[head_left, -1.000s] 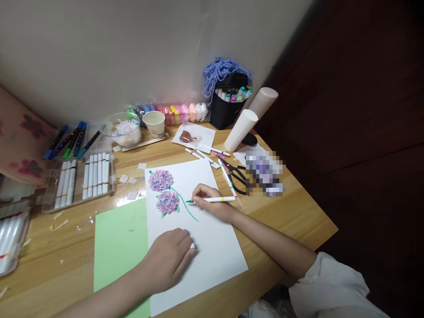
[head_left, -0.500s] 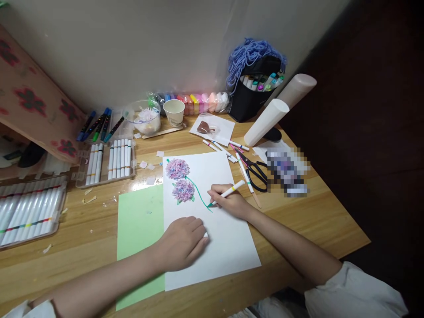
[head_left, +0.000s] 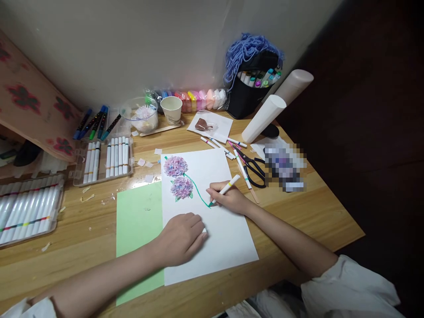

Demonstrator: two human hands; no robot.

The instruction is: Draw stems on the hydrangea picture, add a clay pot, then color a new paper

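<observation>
My right hand (head_left: 228, 197) grips a white marker (head_left: 229, 185) with a yellow band, its green tip touching a white sheet of paper (head_left: 228, 243). A curved green line (head_left: 197, 187) runs from the tip up to two fluffy pink-purple-blue flower heads (head_left: 175, 167) on the sheet, with small green leaves drawn around the lower one. My left hand (head_left: 183, 238) lies on the paper, fingers curled. A small white end, seemingly a marker cap (head_left: 204, 230), pokes out between its thumb and forefinger; the rest is hidden.
Green paper (head_left: 137, 229) lies partly under the white sheet. Open marker cases (head_left: 102, 161) stand left. Black scissors (head_left: 253, 170) and loose markers lie right. Behind are a paper cup (head_left: 172, 110), a clear bowl (head_left: 142, 117), a black pen holder (head_left: 247, 99) and a white bottle (head_left: 265, 119).
The marker tip has moved slightly right along the lower end of the green line, and the marker stands a bit steeper. My left hand stays on the paper. The whole view has shifted slightly.
</observation>
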